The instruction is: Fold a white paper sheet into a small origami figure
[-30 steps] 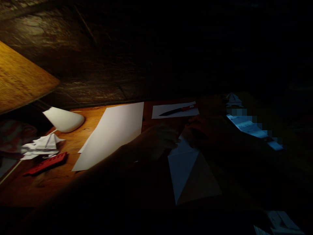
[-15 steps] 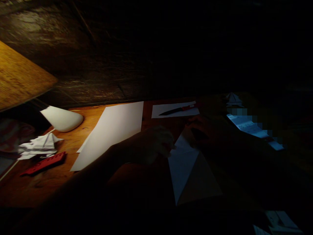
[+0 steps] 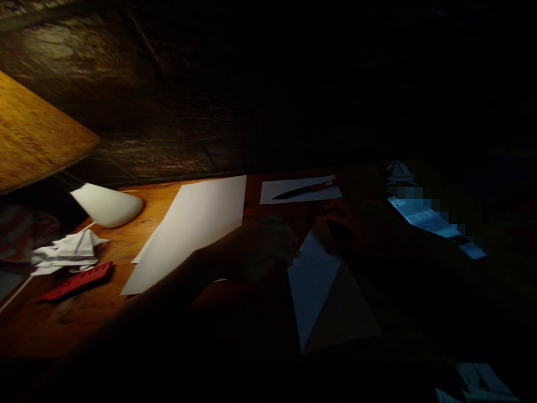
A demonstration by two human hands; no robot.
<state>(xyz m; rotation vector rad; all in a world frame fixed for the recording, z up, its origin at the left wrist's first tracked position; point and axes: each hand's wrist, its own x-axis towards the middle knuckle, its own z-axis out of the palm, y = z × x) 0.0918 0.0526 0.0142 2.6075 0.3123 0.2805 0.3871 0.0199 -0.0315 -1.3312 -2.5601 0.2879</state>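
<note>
Working over the light, easily creased folded paper on the tabletop, we curl our left grip and right grip near its top point; shadow hides any pinch, and its edges offer the best hold.

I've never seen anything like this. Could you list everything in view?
wooden table: one, orange-brown, beneath the items
paper sheet: one, white, mid-table
knife: one, red and dark, on a small sheet, far side
lamp head: one, white, far left
crumpled paper: one, white, near left
ruler: one, red, beside the crumpled paper
printed sheet: one, bluish, right, partly blurred
folded paper: one, white, by the hands
left hand: one, shadowed, at the folded paper
right hand: one, dark, on its top corner
</note>
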